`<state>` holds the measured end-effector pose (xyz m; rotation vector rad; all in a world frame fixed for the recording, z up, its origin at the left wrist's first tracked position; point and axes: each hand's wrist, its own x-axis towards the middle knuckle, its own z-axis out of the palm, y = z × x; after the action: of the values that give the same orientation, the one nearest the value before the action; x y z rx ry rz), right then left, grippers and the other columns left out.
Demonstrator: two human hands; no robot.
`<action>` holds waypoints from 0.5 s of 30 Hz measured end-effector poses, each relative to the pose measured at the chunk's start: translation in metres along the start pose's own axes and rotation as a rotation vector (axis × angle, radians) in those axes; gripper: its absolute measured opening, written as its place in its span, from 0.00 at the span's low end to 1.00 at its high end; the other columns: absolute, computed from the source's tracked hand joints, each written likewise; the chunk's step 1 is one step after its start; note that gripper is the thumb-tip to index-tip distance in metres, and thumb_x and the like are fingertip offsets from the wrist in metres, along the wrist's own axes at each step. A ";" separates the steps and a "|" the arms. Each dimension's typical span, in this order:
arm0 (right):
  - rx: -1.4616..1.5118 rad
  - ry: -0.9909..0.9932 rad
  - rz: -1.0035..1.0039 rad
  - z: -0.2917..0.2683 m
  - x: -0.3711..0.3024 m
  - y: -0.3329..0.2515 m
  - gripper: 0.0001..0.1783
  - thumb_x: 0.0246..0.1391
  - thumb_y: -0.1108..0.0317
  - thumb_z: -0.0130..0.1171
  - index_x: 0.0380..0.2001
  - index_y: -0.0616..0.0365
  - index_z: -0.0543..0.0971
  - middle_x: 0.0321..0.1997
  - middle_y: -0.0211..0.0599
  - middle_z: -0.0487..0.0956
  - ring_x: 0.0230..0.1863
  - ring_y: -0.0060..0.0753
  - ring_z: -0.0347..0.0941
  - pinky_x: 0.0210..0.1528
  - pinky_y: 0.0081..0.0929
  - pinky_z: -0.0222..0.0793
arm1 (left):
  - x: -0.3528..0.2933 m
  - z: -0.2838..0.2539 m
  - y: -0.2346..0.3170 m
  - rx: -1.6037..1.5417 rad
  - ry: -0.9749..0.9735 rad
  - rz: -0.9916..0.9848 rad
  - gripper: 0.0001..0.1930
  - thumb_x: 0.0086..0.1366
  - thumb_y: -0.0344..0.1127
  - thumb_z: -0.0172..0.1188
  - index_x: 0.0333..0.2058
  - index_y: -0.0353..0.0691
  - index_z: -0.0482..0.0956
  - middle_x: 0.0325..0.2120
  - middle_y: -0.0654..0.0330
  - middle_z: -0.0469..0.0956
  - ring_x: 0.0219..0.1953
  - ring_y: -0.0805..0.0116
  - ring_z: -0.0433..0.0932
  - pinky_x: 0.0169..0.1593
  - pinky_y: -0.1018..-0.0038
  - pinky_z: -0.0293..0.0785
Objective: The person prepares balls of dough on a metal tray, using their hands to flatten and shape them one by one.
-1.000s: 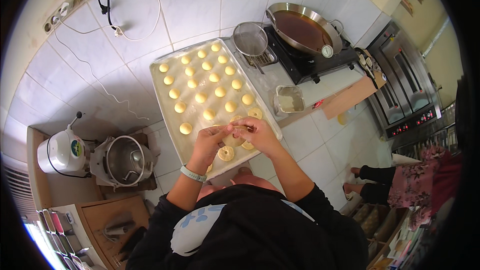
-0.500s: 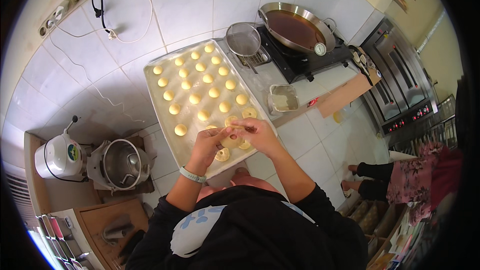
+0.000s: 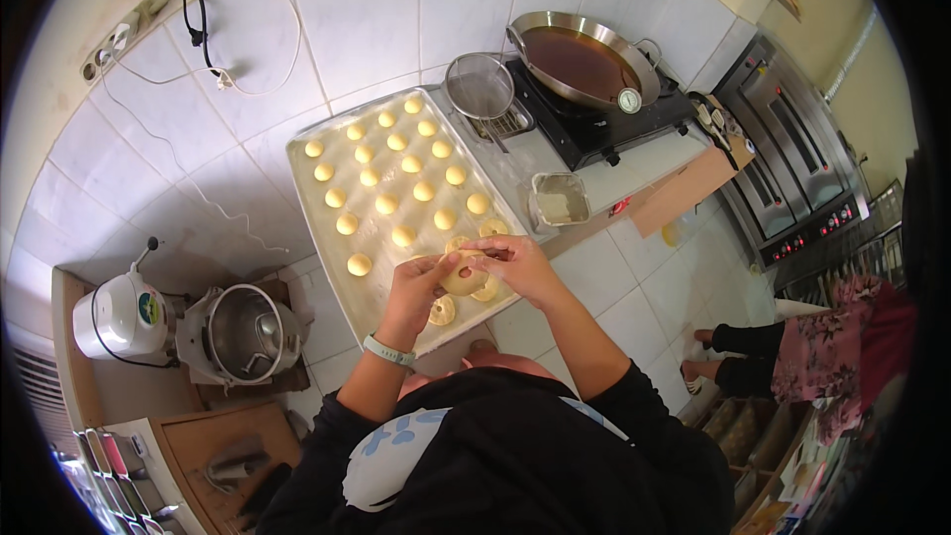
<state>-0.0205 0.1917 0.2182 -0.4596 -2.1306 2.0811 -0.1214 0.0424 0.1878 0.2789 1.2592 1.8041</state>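
Fingers (image 3: 500, 248) of left hand (image 3: 414, 282) and right hand (image 3: 527, 266) pinching its edge, held pale dough ring (image 3: 457, 287) over near end of tray (image 3: 374, 299), tipped more face-on than a second ago, now plainly pierced through, probably meaning shaping well along.

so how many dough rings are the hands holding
1 visible: a flat dough ring, pinched between the left hand and right hand above the baking tray; the hands partly cover it.
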 end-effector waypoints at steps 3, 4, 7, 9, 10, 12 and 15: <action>-0.128 -0.014 -0.049 0.001 -0.001 -0.001 0.17 0.49 0.72 0.61 0.44 0.61 0.77 0.36 0.34 0.80 0.36 0.22 0.75 0.41 0.18 0.69 | 0.001 0.002 0.001 0.079 0.030 -0.030 0.15 0.61 0.36 0.59 0.37 0.25 0.76 0.30 0.55 0.79 0.30 0.70 0.78 0.35 0.78 0.75; -0.177 -0.036 -0.080 0.001 -0.002 -0.001 0.16 0.49 0.72 0.60 0.44 0.61 0.78 0.36 0.34 0.80 0.35 0.22 0.75 0.41 0.19 0.69 | 0.001 0.002 0.000 0.079 0.034 -0.023 0.15 0.61 0.36 0.59 0.37 0.25 0.76 0.30 0.55 0.79 0.30 0.70 0.78 0.35 0.78 0.75; -0.049 -0.034 0.019 -0.009 0.007 0.007 0.17 0.49 0.72 0.60 0.44 0.61 0.77 0.38 0.35 0.79 0.36 0.22 0.75 0.40 0.20 0.69 | 0.000 0.002 -0.002 -0.054 0.065 0.028 0.19 0.58 0.39 0.62 0.37 0.24 0.76 0.28 0.57 0.79 0.29 0.74 0.77 0.31 0.82 0.72; -0.077 -0.071 -0.014 -0.006 0.009 0.012 0.16 0.48 0.72 0.60 0.44 0.62 0.78 0.38 0.35 0.79 0.37 0.22 0.75 0.41 0.20 0.69 | 0.000 0.004 0.001 -0.076 0.009 -0.024 0.19 0.58 0.39 0.63 0.37 0.24 0.76 0.29 0.56 0.79 0.29 0.72 0.78 0.32 0.80 0.73; -0.102 -0.109 -0.063 -0.003 0.013 0.010 0.16 0.48 0.72 0.61 0.43 0.62 0.78 0.38 0.35 0.79 0.38 0.23 0.76 0.41 0.20 0.69 | 0.000 0.001 0.000 -0.077 0.018 -0.016 0.19 0.58 0.39 0.63 0.37 0.24 0.76 0.29 0.56 0.79 0.29 0.72 0.78 0.32 0.80 0.73; -0.100 -0.141 -0.003 0.000 0.011 0.003 0.17 0.48 0.72 0.61 0.44 0.64 0.77 0.39 0.35 0.79 0.39 0.23 0.75 0.43 0.20 0.69 | 0.001 -0.004 -0.005 0.018 0.106 -0.015 0.17 0.59 0.37 0.61 0.38 0.25 0.76 0.30 0.55 0.79 0.30 0.70 0.79 0.34 0.77 0.75; -0.086 -0.158 0.054 -0.001 0.014 0.001 0.20 0.48 0.72 0.63 0.46 0.65 0.75 0.40 0.35 0.78 0.40 0.23 0.75 0.45 0.20 0.68 | -0.002 -0.007 -0.006 -0.005 0.102 -0.024 0.18 0.58 0.38 0.62 0.38 0.25 0.76 0.30 0.55 0.79 0.30 0.71 0.79 0.34 0.77 0.75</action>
<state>-0.0337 0.1972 0.2159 -0.3774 -2.3283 2.1263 -0.1221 0.0367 0.1802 0.1705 1.3233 1.8198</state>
